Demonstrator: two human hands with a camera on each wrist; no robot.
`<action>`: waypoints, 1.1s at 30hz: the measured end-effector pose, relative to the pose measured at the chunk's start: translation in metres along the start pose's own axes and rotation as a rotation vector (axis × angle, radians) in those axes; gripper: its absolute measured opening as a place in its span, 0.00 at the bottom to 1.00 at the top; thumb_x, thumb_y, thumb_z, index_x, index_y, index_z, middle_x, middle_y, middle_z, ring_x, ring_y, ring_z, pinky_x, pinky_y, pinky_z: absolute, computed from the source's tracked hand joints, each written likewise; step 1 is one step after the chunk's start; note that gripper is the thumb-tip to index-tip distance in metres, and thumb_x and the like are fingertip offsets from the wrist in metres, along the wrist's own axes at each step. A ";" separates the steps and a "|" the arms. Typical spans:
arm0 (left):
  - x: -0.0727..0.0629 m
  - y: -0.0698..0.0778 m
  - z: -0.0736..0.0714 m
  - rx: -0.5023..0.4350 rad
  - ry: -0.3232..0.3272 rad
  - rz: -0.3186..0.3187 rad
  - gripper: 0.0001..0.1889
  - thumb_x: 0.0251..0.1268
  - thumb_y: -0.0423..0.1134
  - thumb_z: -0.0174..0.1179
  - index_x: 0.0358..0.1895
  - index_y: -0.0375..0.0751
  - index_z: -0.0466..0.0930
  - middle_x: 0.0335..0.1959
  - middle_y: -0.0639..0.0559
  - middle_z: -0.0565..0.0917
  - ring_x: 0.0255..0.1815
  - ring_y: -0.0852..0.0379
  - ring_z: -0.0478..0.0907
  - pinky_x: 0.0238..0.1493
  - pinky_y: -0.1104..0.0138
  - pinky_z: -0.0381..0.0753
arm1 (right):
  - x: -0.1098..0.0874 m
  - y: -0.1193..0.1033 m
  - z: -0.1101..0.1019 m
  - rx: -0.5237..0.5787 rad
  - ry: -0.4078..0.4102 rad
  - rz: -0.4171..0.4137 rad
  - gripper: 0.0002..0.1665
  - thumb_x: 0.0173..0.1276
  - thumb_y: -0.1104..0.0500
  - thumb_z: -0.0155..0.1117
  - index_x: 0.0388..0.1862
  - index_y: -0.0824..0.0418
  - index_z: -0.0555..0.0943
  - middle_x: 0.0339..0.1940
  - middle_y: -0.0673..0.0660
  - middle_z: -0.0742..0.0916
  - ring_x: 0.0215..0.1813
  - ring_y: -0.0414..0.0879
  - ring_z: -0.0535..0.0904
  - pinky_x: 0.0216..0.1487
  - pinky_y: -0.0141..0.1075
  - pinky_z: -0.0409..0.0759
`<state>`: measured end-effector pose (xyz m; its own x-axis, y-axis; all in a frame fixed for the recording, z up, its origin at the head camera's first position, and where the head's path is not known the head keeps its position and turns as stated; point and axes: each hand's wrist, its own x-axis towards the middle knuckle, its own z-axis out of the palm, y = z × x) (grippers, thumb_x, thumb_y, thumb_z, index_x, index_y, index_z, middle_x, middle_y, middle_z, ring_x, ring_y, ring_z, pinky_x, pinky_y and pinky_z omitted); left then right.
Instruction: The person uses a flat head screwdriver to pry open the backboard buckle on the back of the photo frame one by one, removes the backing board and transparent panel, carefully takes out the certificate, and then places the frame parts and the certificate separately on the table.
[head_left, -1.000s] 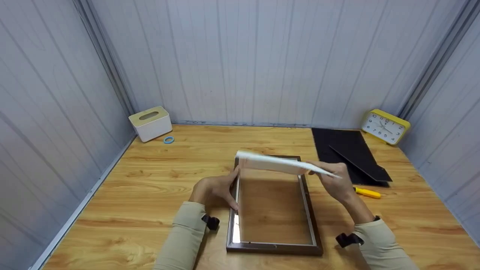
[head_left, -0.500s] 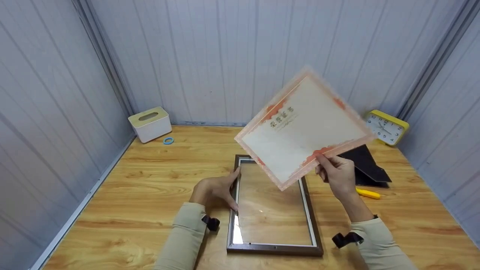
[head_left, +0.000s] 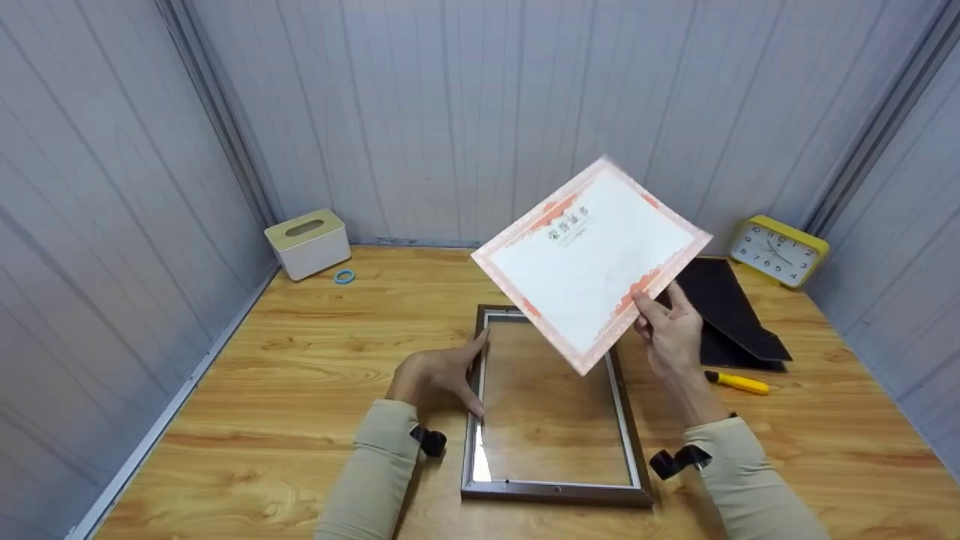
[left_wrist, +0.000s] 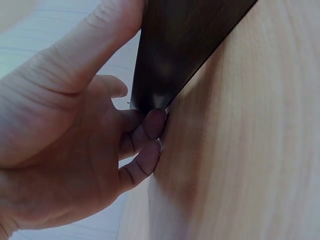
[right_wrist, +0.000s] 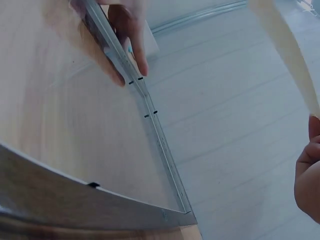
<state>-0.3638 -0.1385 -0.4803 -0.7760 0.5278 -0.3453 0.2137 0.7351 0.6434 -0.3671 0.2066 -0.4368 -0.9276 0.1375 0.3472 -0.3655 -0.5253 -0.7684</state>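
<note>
My right hand (head_left: 673,337) pinches a paper certificate (head_left: 600,259) by its lower right edge. The sheet has a pink and orange border and printed characters near its upper left side. It is raised and tilted above the far part of a dark brown picture frame (head_left: 559,492), which lies on the table with its glass pane (head_left: 551,427) showing. My left hand (head_left: 442,373) holds the frame's left side, thumb and forefinger spread along the rim. In the left wrist view, the other fingers (left_wrist: 147,159) curl against the outer side (left_wrist: 185,45) near the tabletop.
Black backing boards (head_left: 724,307) lie at the back right, with a yellow-handled tool (head_left: 739,382) in front. A yellow alarm clock (head_left: 780,251) stands in the right corner. A tissue box (head_left: 309,244) and a blue ring (head_left: 344,277) are at the back left. Panel walls surround the table.
The certificate swung up from nearly edge-on over the frame to face the camera, then came slightly lower and left with my right hand. My left hand stayed on the frame.
</note>
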 end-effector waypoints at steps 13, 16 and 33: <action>0.000 0.002 0.000 -0.021 0.010 -0.007 0.76 0.41 0.54 0.82 0.81 0.50 0.25 0.80 0.35 0.31 0.80 0.45 0.33 0.78 0.55 0.38 | 0.000 0.006 -0.007 -0.375 0.078 -0.093 0.34 0.67 0.73 0.64 0.72 0.66 0.69 0.36 0.57 0.89 0.22 0.39 0.78 0.25 0.30 0.82; 0.000 0.001 0.000 -0.044 0.010 -0.005 0.76 0.40 0.52 0.83 0.81 0.50 0.25 0.80 0.34 0.30 0.80 0.45 0.31 0.77 0.55 0.36 | -0.002 0.008 -0.010 -0.530 0.082 0.018 0.23 0.66 0.74 0.63 0.61 0.75 0.78 0.34 0.67 0.85 0.22 0.39 0.77 0.30 0.36 0.85; 0.001 -0.001 0.001 -0.048 0.002 -0.020 0.74 0.41 0.53 0.82 0.82 0.51 0.28 0.81 0.39 0.31 0.80 0.48 0.31 0.77 0.55 0.36 | 0.001 0.002 0.000 -0.754 0.107 0.272 0.29 0.64 0.75 0.55 0.66 0.77 0.71 0.69 0.73 0.73 0.23 0.38 0.83 0.31 0.31 0.84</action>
<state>-0.3644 -0.1382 -0.4818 -0.7808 0.5125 -0.3574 0.1694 0.7242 0.6685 -0.3685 0.2057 -0.4380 -0.9799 0.1860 0.0719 -0.0438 0.1507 -0.9876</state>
